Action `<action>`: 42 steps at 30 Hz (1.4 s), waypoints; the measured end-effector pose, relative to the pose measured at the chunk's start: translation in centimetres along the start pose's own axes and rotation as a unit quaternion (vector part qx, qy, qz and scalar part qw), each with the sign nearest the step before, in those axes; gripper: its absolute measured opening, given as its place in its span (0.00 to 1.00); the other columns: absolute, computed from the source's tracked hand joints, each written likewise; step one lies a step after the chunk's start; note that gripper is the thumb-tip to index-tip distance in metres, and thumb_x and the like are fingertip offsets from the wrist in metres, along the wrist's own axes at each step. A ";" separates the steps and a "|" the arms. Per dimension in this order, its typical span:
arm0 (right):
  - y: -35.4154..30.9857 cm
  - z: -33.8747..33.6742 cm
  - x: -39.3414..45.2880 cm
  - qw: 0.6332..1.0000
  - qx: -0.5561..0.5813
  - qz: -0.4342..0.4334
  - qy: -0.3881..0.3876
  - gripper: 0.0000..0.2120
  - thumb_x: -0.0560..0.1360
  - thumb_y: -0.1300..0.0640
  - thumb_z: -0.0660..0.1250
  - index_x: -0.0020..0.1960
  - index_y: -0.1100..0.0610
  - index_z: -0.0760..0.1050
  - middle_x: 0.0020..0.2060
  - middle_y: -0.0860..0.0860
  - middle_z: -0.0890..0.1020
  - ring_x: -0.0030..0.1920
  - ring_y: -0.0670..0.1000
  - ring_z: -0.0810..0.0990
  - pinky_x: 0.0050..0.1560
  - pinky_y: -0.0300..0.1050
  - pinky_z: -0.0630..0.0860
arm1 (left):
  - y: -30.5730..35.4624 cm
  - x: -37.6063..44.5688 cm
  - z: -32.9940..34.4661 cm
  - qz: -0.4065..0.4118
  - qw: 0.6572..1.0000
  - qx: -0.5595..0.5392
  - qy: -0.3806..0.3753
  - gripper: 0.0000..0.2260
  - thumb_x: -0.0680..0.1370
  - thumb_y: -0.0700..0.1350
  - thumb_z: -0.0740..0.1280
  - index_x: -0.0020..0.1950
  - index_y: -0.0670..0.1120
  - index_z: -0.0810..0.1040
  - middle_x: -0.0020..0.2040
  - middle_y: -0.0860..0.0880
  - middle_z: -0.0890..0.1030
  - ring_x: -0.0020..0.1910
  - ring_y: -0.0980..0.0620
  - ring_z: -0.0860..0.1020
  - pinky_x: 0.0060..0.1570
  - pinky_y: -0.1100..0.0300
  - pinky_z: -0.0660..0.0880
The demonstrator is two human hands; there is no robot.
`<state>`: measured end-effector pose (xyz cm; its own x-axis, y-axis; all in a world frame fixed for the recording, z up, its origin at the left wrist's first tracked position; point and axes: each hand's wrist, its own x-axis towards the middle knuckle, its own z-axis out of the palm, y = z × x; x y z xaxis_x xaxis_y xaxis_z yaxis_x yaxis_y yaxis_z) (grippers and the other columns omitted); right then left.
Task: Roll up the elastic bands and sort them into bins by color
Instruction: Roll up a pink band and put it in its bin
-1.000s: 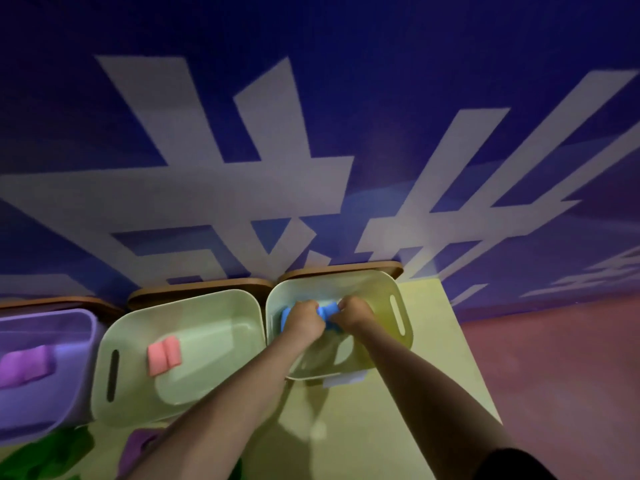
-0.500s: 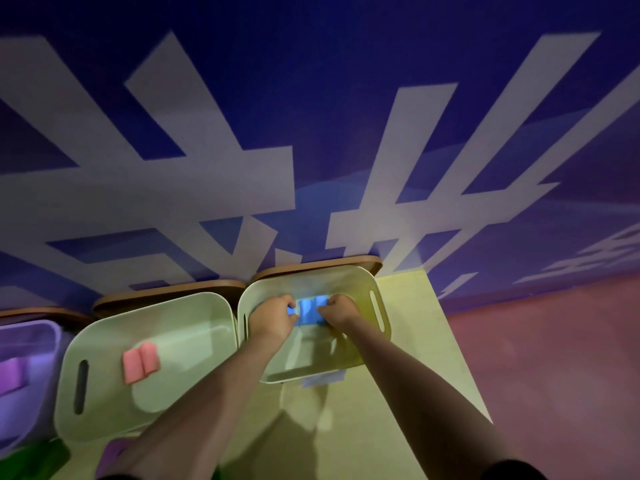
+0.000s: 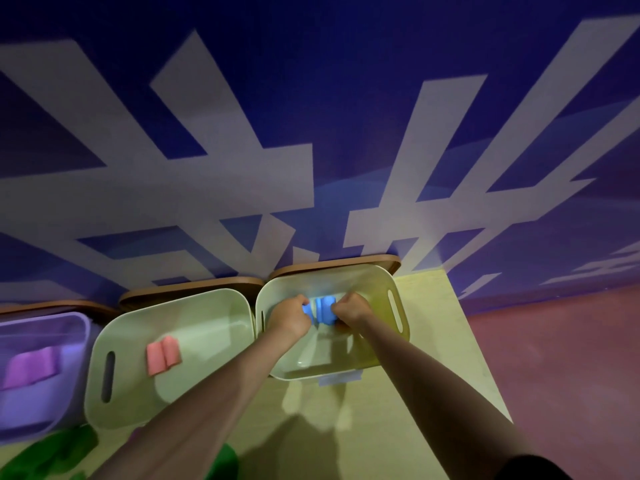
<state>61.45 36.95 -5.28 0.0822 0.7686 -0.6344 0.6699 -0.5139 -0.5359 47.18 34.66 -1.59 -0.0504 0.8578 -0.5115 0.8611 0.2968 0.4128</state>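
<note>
A rolled blue elastic band point(image 3: 323, 310) lies inside the right pale green bin point(image 3: 398, 306), near its far wall. My left hand point(image 3: 290, 315) grips the band's left end with curled fingers. My right hand point(image 3: 349, 310) grips its right end the same way. Both hands are down inside the bin. The middle pale green bin point(image 3: 207, 306) holds a rolled pink band point(image 3: 162, 355). A purple bin point(image 3: 74, 327) at the left holds a rolled purple band point(image 3: 31, 367).
The three bins stand in a row on a light yellow table point(image 3: 433, 341) against a blue wall with white stripes. Loose green bands point(image 3: 52, 455) lie at the near left of the table. Reddish floor shows to the right of the table edge.
The blue band has sunk lower into the right bin with both hands still on its ends. The camera view shifted slightly.
</note>
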 end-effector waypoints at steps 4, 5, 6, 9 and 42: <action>-0.4 -0.1 -0.6 1.000 -0.025 -0.008 -0.002 0.11 0.71 0.58 0.68 0.31 0.58 0.72 0.29 0.53 0.73 0.36 0.53 0.73 0.36 0.44 0.69 | -0.2 -0.3 -0.1 -0.005 1.000 -0.003 0.015 0.19 0.77 0.39 0.60 0.69 0.46 0.71 0.66 0.45 0.76 0.64 0.45 0.73 0.59 0.61 0.68; -0.6 -0.1 -0.7 1.000 -0.029 -0.010 -0.002 0.10 0.71 0.57 0.69 0.34 0.59 0.73 0.32 0.53 0.74 0.37 0.53 0.73 0.37 0.41 0.67 | -0.3 -0.5 -0.1 -0.010 1.000 -0.007 0.018 0.19 0.77 0.39 0.61 0.69 0.45 0.71 0.66 0.45 0.75 0.65 0.45 0.73 0.60 0.60 0.67; -0.8 0.0 -0.7 0.999 -0.032 -0.012 -0.005 0.10 0.71 0.56 0.70 0.35 0.60 0.73 0.35 0.54 0.74 0.38 0.53 0.73 0.38 0.41 0.67 | -0.3 -0.6 -0.1 -0.014 1.000 -0.012 0.024 0.20 0.77 0.38 0.61 0.69 0.44 0.71 0.66 0.44 0.75 0.65 0.45 0.73 0.60 0.60 0.67; -1.9 0.5 -0.7 0.997 -0.059 -0.017 -0.035 0.12 0.70 0.54 0.70 0.34 0.59 0.72 0.37 0.55 0.75 0.38 0.52 0.72 0.37 0.41 0.67 | -0.3 -1.0 0.0 -0.027 0.997 -0.053 0.053 0.18 0.75 0.34 0.61 0.65 0.41 0.71 0.64 0.41 0.75 0.63 0.42 0.73 0.58 0.59 0.67; -2.6 1.2 -1.4 0.999 -0.027 -0.033 -0.025 0.11 0.68 0.58 0.72 0.31 0.60 0.74 0.32 0.54 0.71 0.34 0.52 0.69 0.30 0.40 0.66 | -0.5 -1.8 -0.2 -0.041 0.994 -0.080 0.055 0.18 0.76 0.37 0.61 0.65 0.47 0.76 0.62 0.41 0.74 0.59 0.41 0.76 0.60 0.57 0.69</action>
<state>58.68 36.71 -3.68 0.0012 0.7799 -0.6259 0.7109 -0.4409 -0.5479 46.76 33.00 -0.75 -0.1793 0.8659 -0.4669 0.7607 0.4230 0.4924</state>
